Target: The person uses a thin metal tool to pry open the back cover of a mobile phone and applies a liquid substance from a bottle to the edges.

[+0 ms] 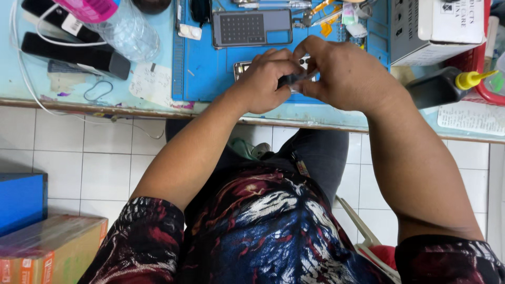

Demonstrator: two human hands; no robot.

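— What do the hands have between them?

— A small dark part [291,79], pinched from both sides. The left hand [263,81] curls its fingers onto it from the left and the right hand [344,73] closes thumb and forefinger on it from the right. Most of it is hidden by the fingers, so I cannot tell what kind of piece it is.

— And where is it, exactly?

— Held just above the blue work mat [202,68], near the front edge of the tabletop [79,89]. Right under the hands lies a phone [242,67] with its back open; only a corner of it shows past the left knuckles.

— What lies farther out?

— Beyond the hands, on the mat, a grey phone case [251,28] lies flat, with small tools [315,13] beside it. To the left a clear plastic bottle [129,31] lies by a white cable [31,79] and a black bar-shaped thing [73,52]. To the right a black squeeze bottle [442,87] with a yellow nozzle is tipped on its side, just in front of a grey and white box [436,26] and a red basket [484,79].

— And lower down?

— White floor tiles [63,152], a blue box [21,200] and an orange carton [47,247] at the left.
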